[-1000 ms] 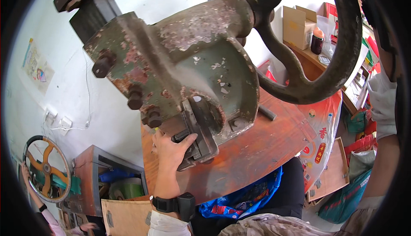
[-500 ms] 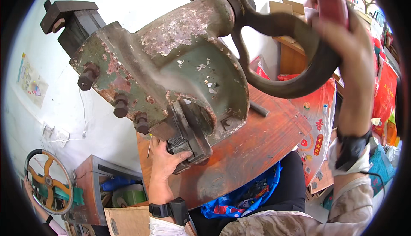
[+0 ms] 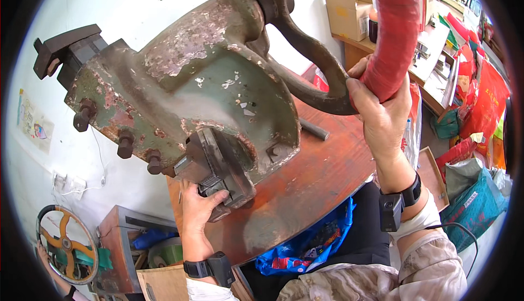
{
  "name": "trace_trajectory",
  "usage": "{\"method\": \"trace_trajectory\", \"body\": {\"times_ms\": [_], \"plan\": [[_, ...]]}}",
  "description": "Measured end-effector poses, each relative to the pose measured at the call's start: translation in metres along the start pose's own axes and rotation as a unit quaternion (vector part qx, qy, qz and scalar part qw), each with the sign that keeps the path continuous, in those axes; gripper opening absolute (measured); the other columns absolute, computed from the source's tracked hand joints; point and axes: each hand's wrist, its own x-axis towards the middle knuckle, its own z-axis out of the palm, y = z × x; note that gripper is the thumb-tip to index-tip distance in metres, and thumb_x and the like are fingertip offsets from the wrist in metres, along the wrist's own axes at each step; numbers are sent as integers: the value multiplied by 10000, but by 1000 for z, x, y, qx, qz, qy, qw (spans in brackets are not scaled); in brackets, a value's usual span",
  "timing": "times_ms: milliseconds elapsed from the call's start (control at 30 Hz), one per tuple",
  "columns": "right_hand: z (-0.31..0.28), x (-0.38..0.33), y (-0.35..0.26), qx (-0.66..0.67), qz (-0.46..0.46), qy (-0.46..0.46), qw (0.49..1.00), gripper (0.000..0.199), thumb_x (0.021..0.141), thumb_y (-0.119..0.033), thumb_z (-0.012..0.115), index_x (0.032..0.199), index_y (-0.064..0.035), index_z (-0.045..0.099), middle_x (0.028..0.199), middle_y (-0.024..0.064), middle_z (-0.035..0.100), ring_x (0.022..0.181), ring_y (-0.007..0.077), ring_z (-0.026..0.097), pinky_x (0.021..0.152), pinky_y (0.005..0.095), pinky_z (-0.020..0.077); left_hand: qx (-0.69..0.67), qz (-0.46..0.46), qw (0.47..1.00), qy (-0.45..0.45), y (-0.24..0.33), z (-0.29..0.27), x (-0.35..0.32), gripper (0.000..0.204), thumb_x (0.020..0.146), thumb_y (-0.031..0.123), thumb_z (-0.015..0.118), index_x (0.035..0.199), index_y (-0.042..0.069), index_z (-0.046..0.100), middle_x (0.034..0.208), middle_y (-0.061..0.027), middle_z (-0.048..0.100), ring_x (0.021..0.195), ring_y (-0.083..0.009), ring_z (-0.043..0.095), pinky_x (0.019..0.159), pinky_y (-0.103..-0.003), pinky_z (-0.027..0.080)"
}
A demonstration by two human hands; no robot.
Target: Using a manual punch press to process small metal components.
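A large hand press (image 3: 207, 77) with worn green paint leans across the view, its frame on the reddish-brown wooden table (image 3: 305, 181). My right hand (image 3: 385, 110) is wrapped round the red-covered grip (image 3: 390, 39) of the dark handwheel (image 3: 322, 63). My left hand (image 3: 199, 208) grips the metal die block (image 3: 221, 178) at the lower end of the press, thumb on its near face. The left fingertips are partly hidden behind the block. Whether a small piece sits in the die I cannot tell. Bolts (image 3: 125, 142) line the side of the press.
A blue bag (image 3: 305, 252) lies below the table edge at my lap. Lower left, another person's hand (image 3: 42, 254) is at a second wheel (image 3: 66, 243). A cardboard box (image 3: 349, 14), a teal bag (image 3: 477, 208) and red bags (image 3: 486, 115) stand at right.
The handwheel has turned, bringing its red grip down into view, with my right hand now lower and nearer. My left hand stays at the die block. The whole view has shifted slightly.
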Motion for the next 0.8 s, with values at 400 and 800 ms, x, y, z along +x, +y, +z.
{"method": "trace_trajectory", "body": {"times_ms": [400, 800], "plan": [[9, -20, 77, 51, -127, 30, 990, 318, 737, 96, 630, 993, -22, 482, 953, 80, 567, 901, 157, 557, 857, 303, 429, 126, 73, 989, 25, 14, 5, 5, 721, 575, 439, 835, 1130, 37, 609, 1224, -149, 506, 1174, -346, 421, 996, -439, 353], [-14, 87, -84, -267, 29, -113, 957, 319, 731, -201, 734, 966, -35, 596, 794, 26, 605, 685, 110, 577, 615, 251, 447, 202, 103, 966, 127, 35, 8, 7, 607, 627, 301, 824, 1106, 0, 603, 1157, -157, 547, 1090, -322, 494, 930, -408, 398]]}}
